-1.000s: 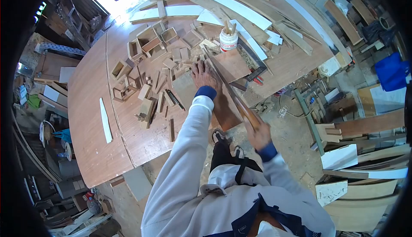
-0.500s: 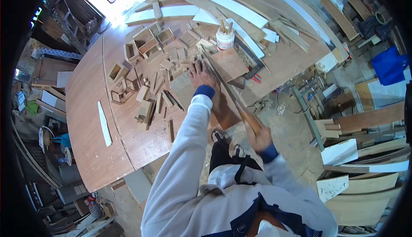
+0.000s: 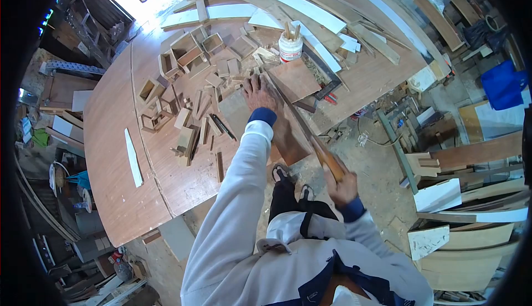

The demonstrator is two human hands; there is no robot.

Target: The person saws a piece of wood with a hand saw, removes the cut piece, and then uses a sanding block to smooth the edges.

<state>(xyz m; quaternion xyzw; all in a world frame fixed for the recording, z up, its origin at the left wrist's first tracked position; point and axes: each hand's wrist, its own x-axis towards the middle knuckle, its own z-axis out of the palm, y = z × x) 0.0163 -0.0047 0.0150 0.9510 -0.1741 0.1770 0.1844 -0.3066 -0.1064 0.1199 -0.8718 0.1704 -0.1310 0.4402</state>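
our right hand [image 3: 342, 188] clenches a long, wooden-handled saw [image 3: 308, 129]; our left hand [image 3: 259, 94] lies spread-fingered on a flat brown board [image 3: 290, 140].

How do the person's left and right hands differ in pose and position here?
The left hand lies palm-down with fingers spread; the right hand is closed around the wooden handle of what looks like a saw. The left hand is over the table; the right hand is beyond its edge. Both are bare, with dark blue cuffs.

The brown table [image 3: 111, 167] carries a dark board [image 3: 292, 141], small boxes [image 3: 190, 57], wood blocks [image 3: 182, 119] and a white jar [image 3: 290, 49].
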